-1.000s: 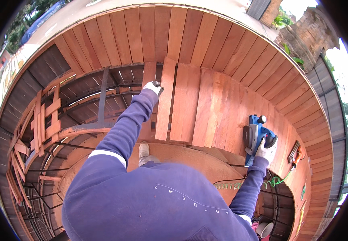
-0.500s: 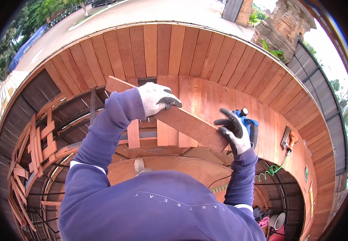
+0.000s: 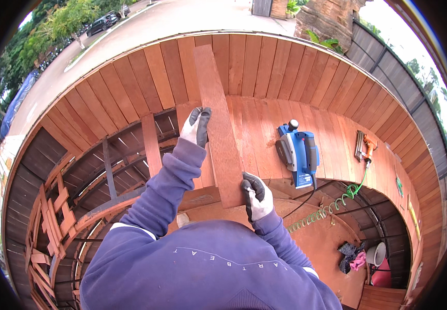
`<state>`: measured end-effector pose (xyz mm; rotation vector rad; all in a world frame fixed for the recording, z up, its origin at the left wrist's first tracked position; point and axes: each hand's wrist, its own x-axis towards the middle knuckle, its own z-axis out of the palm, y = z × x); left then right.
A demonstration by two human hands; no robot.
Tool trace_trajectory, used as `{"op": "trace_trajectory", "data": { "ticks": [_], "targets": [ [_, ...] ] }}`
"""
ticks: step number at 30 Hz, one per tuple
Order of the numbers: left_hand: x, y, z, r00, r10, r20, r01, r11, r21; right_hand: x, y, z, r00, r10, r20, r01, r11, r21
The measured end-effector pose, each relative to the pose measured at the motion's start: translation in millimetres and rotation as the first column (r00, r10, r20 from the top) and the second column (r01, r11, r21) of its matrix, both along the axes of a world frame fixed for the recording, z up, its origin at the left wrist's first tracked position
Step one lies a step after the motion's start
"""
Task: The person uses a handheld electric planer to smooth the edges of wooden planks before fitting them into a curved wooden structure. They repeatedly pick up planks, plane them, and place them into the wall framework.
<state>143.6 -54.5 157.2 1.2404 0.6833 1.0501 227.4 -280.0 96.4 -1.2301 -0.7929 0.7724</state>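
A long reddish-brown wooden plank (image 3: pixel 222 132) is held up in front of me, pointing away with a slight tilt to the left. My left hand (image 3: pixel 196 125), in a white glove with dark grey fingers, grips its left edge about midway along. At the near end, my right hand (image 3: pixel 256 197), gloved alike, is closed on the right edge. Beneath the plank lies the curved bench seat of fitted wooden boards (image 3: pixel 257 137). A blue electric hand planer (image 3: pixel 299 154) rests on those boards to the right of the plank.
An orange-handled air nailer (image 3: pixel 365 148) lies farther right, with a green coiled hose (image 3: pixel 348 196) running from it. On the left the dark frame (image 3: pixel 109 170) is uncovered, and loose wood strips (image 3: pixel 53 222) are piled there. A white bucket (image 3: pixel 376 254) stands at lower right.
The plank has swung from a diagonal to pointing nearly straight away from me. My right hand has come left and nearer and closed on the plank, exposing the whole planer.
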Motion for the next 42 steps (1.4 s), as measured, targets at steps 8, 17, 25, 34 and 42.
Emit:
{"op": "trace_trajectory", "data": {
  "ticks": [8, 17, 25, 34, 42],
  "targets": [
    [3, 13, -2, 0.995, 0.037, 0.09, -0.055, 0.977, 0.206, 193, 11, 26, 0.224, -0.332, 0.916, 0.721, 0.689, 0.074],
    [-27, 20, 11, 0.984, 0.179, 0.019, -0.18, 0.972, 0.15, 277, 57, -25, 0.877, -0.204, 0.435, 0.388, 0.835, -0.391],
    [-99, 44, 22, 0.96, 0.278, 0.041, -0.28, 0.957, 0.074, 170, -1, 50, 0.919, -0.327, 0.219, 0.358, 0.926, -0.119],
    [-227, 54, 63, 0.91, 0.393, 0.133, -0.411, 0.899, 0.151, -8, -22, 93, 0.996, -0.023, -0.081, 0.045, 0.96, 0.278],
    [-425, 50, 55, 0.775, 0.631, -0.018, -0.603, 0.749, 0.276, -175, 1, 70, 0.86, 0.416, -0.297, -0.317, 0.89, 0.328]
  ]
}}
